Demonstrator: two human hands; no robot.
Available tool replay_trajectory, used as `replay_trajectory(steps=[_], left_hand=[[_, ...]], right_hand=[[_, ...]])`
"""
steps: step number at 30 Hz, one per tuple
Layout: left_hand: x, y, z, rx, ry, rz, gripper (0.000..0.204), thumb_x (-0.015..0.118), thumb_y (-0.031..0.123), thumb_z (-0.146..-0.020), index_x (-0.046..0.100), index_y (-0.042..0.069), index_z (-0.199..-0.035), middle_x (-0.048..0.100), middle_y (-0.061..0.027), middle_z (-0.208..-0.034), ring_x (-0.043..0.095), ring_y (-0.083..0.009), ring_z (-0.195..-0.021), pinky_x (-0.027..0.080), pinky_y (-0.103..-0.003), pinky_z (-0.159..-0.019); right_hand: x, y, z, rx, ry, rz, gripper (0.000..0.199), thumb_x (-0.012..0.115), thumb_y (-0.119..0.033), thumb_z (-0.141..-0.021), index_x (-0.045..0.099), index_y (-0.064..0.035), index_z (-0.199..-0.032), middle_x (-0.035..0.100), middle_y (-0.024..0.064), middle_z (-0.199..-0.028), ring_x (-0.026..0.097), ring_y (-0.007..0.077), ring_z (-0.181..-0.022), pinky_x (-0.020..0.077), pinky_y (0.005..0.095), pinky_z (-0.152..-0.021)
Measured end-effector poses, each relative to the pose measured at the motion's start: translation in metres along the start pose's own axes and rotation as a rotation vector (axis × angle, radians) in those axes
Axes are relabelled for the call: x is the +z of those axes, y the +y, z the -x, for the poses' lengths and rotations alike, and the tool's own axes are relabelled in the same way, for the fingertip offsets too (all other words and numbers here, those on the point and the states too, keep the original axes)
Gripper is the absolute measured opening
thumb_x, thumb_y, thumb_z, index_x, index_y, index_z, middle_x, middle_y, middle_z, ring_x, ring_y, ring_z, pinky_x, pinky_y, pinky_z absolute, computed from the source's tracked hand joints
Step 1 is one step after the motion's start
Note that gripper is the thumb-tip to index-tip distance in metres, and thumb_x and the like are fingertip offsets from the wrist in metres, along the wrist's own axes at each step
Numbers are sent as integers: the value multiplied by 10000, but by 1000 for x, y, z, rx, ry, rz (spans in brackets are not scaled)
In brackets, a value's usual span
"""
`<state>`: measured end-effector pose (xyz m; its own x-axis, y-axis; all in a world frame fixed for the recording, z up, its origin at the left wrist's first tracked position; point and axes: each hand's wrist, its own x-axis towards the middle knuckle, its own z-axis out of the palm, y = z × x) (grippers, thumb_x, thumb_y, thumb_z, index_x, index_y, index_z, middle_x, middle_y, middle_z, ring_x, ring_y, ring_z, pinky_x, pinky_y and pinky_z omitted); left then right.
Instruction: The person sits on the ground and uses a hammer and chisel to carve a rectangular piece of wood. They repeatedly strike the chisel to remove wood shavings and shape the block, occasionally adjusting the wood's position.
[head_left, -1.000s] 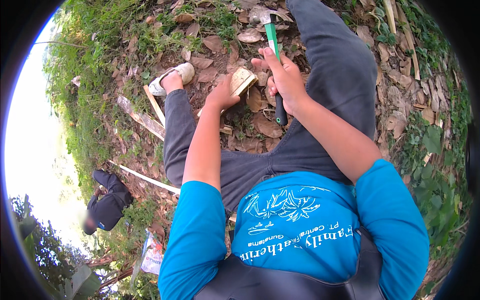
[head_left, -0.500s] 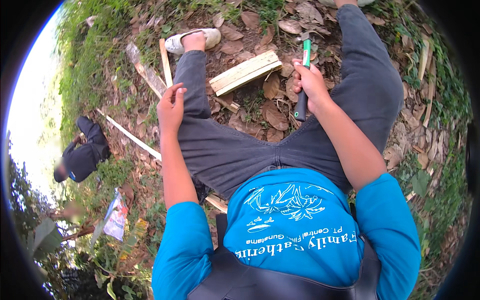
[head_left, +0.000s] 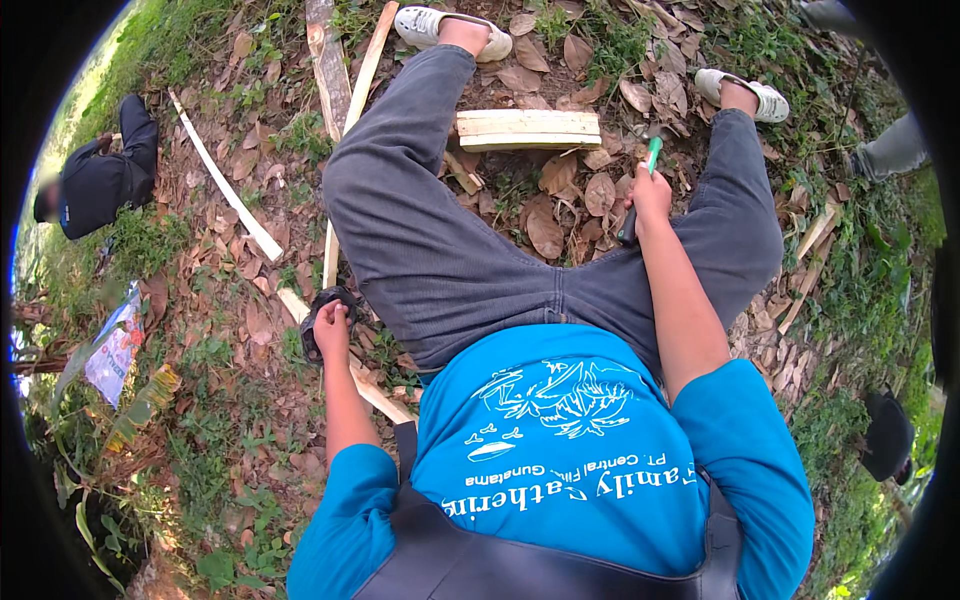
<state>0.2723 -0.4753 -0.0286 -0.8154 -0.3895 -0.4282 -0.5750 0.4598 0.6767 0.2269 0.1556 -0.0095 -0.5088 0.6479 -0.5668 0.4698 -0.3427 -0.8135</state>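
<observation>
My right hand (head_left: 652,195) is wrapped round a hammer (head_left: 654,156) with a green and black handle, held beside my right thigh. The butt of its black grip hangs below my fist, and the head sits over dry leaves. Between my legs lies a short block of pale wooden boards (head_left: 528,129), apart from the hammer. On my left, a crumpled black plastic bag (head_left: 311,342) rests on the ground by my left thigh. My left hand (head_left: 332,324) is at this bag, its fingertips drawn together; whatever they pinch is too small to make out.
Long wooden strips (head_left: 228,188) lie at the left, with a barked plank (head_left: 326,68) beyond my left knee. More strips (head_left: 815,245) lie at the right. A person in dark clothes (head_left: 110,175) sits far left, near a printed plastic bag (head_left: 115,352). Another person's leg (head_left: 892,150) shows at right.
My left hand has moved from above my left knee down and back to the black bag. The hammer stays in my right hand, lower over the leaves. My view has shifted.
</observation>
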Motion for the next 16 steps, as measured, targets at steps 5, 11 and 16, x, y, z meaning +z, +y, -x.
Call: replay_trajectory(steps=[5, 11, 16], left_hand=[[8, -76, 19, 88, 84, -186, 219, 634, 186, -998, 708, 45, -1149, 756, -55, -972, 711, -136, -868, 554, -289, -779], [30, -21, 20, 97, 86, -267, 235, 665, 222, -887, 733, 91, -1070, 748, -147, -998, 718, -303, -949, 562, -408, -835], [31, -32, 33, -26, 188, -308, 306, 681, 178, -881, 702, 107, -1179, 689, -143, -1256, 699, -236, -1085, 550, -363, -914]], right_hand=[[19, -10, 29, -167, -238, 92, 249, 561, -305, -1055, 627, -65, -1047, 491, -21, -654, 439, 75, -455, 385, 268, -419], [30, 22, 21, -163, -400, 264, 239, 578, -321, -1051, 633, -89, -1066, 467, -32, -647, 424, 65, -447, 364, 242, -400], [9, 11, -17, -140, -81, 317, 209, 503, -255, -1042, 543, -115, -892, 536, -20, -620, 449, 90, -420, 383, 264, -367]])
